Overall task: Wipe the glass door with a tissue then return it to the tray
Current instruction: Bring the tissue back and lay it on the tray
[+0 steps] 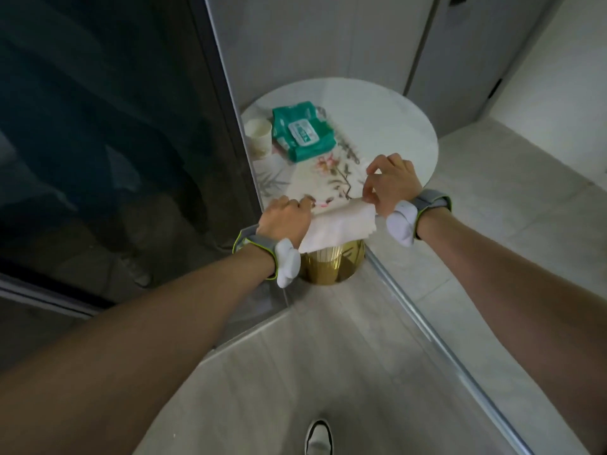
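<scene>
Both hands held a white tissue (338, 228) stretched between them over the near edge of a round white table (387, 116). The left hand (284, 216) had its fingers curled over the tissue's left end, and the right hand (391, 182) pinched the upper right corner between thumb and fingertips. The sheet hung down from that top edge, partly folded, and covered the top of the table's gold base (335, 267). Whether it touched the table's edge could not be told. Just beyond the hands lay the floral tray (308, 180) on the table. A green pack of wipes (302, 131) rested on the tray's far part. A paper cup (258, 133) stood upright just left of the pack, close to the door frame. The glass door (98, 126) filled the left side, dark and reflective, apart from the tissue. Each wrist wore a grey band with a white piece, left (259, 244) and right (427, 205). A shoe (318, 438) showed on the pale floor at the bottom.
</scene>
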A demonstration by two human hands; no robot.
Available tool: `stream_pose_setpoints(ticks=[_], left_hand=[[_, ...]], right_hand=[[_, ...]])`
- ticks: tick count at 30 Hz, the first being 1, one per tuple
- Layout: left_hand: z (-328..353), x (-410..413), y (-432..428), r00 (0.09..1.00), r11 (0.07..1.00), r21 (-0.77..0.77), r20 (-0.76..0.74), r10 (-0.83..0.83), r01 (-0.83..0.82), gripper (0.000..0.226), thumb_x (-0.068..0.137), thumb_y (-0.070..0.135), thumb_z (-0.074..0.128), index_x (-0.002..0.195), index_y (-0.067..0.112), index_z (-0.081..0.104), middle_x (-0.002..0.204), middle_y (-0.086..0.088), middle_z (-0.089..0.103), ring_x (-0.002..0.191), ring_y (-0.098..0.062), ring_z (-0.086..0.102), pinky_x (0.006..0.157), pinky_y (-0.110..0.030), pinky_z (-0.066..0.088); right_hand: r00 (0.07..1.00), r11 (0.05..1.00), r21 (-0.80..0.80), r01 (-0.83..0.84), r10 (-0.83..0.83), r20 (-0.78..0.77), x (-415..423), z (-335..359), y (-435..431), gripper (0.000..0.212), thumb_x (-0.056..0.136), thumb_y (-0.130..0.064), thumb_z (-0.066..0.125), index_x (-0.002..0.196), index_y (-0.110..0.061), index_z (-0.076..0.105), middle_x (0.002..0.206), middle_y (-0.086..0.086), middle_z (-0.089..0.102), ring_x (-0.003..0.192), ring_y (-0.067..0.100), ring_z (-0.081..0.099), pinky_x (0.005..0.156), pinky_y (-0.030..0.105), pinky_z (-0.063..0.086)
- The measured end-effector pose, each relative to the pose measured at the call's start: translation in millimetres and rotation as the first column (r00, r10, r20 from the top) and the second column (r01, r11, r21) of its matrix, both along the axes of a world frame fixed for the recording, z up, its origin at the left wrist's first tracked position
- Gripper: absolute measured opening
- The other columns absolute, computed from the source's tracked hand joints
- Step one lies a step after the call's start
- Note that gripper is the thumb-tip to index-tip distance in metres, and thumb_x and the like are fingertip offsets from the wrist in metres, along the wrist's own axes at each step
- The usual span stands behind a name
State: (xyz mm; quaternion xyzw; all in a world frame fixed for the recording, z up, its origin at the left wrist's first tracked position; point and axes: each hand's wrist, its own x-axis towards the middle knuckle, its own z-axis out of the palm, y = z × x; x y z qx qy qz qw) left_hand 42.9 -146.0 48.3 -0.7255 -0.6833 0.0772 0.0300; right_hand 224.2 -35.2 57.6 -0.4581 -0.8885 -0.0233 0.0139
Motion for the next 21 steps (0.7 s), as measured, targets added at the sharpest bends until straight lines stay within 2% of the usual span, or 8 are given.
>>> stream_pose_setpoints(ticks=[6,7,9,11,12,14,17,21], left_hand=[[-41,-6,43,0.997,0.998,0.004,-0.036,0.066,-0.066,0.029,0.089,0.006,0.04,0.117,-0.001,0.045,0.111,-0.022,0.06,0.11,-0.036,0.048,0.094,-0.042,0.033],[-46,-8,49,0.996,0.996,0.053,-0.051,0.076,-0.073,0.026,0.087,0.005,0.044,0.111,-0.001,0.05,0.102,-0.022,0.063,0.104,-0.035,0.054,0.09,-0.04,0.038],[-46,-13,63,0.983,0.977,0.196,-0.148,0.11,-0.08,0.016,0.07,0.007,0.061,0.086,0.006,0.064,0.072,-0.012,0.068,0.073,-0.028,0.064,0.069,-0.03,0.05],[-52,-19,80,0.978,0.971,0.219,-0.166,0.13,-0.092,0.013,0.063,0.013,0.064,0.076,0.012,0.066,0.062,-0.004,0.066,0.063,-0.023,0.065,0.061,-0.025,0.05],[-52,-20,82,0.98,0.977,0.178,-0.137,0.144,-0.119,0.014,0.066,0.015,0.062,0.079,0.014,0.066,0.066,-0.003,0.067,0.067,-0.023,0.065,0.064,-0.025,0.05],[-56,-29,95,0.961,0.953,0.22,-0.137,0.241,-0.208,0.019,0.076,0.014,0.055,0.092,0.015,0.065,0.082,-0.006,0.069,0.083,-0.024,0.064,0.075,-0.028,0.048],[-69,-39,105,0.958,0.958,-0.026,0.035,0.286,-0.285,0.028,0.094,0.009,0.038,0.121,0.001,0.042,0.122,-0.023,0.049,0.117,-0.036,0.043,0.095,-0.042,0.032],[-61,-36,105,0.975,0.976,-0.052,0.068,0.213,-0.21,0.029,0.097,0.013,0.039,0.123,0.0,0.039,0.124,-0.023,0.045,0.117,-0.037,0.043,0.093,-0.045,0.035]], right_hand=[[0.999,0.998,-0.04,0.039,-0.038,0.038,-24,-50,45,0.019,0.085,-0.018,0.06,0.101,-0.015,0.068,0.124,0.009,0.044,0.115,0.031,0.034,0.094,0.037,0.029],[0.998,0.998,-0.031,0.058,-0.058,0.026,-28,-53,52,0.019,0.085,-0.018,0.059,0.101,-0.014,0.068,0.123,0.01,0.044,0.114,0.032,0.035,0.094,0.038,0.029],[0.997,0.997,-0.007,0.08,-0.08,-0.023,-36,-58,68,0.018,0.085,-0.018,0.06,0.101,-0.013,0.068,0.12,0.012,0.046,0.113,0.033,0.036,0.094,0.04,0.029],[0.994,0.996,-0.01,0.093,-0.094,-0.049,-47,-66,85,0.018,0.085,-0.018,0.06,0.1,-0.014,0.068,0.119,0.012,0.046,0.112,0.033,0.036,0.094,0.04,0.028],[0.994,0.995,-0.014,0.095,-0.096,-0.055,-51,-69,87,0.018,0.084,-0.016,0.06,0.101,-0.013,0.067,0.119,0.012,0.046,0.112,0.033,0.036,0.094,0.04,0.028],[0.994,0.995,-0.044,0.091,-0.094,-0.061,-61,-74,101,0.021,0.084,-0.014,0.058,0.103,-0.012,0.065,0.12,0.013,0.047,0.113,0.034,0.036,0.094,0.041,0.03],[0.995,0.988,-0.125,0.091,-0.095,-0.027,-68,-85,111,0.034,0.085,-0.019,0.059,0.118,-0.011,0.056,0.125,0.016,0.046,0.117,0.036,0.036,0.096,0.044,0.031],[0.997,0.984,-0.155,0.082,-0.079,0.025,-74,-86,117,0.038,0.085,-0.022,0.058,0.122,-0.013,0.053,0.124,0.015,0.049,0.117,0.035,0.04,0.093,0.043,0.035]])
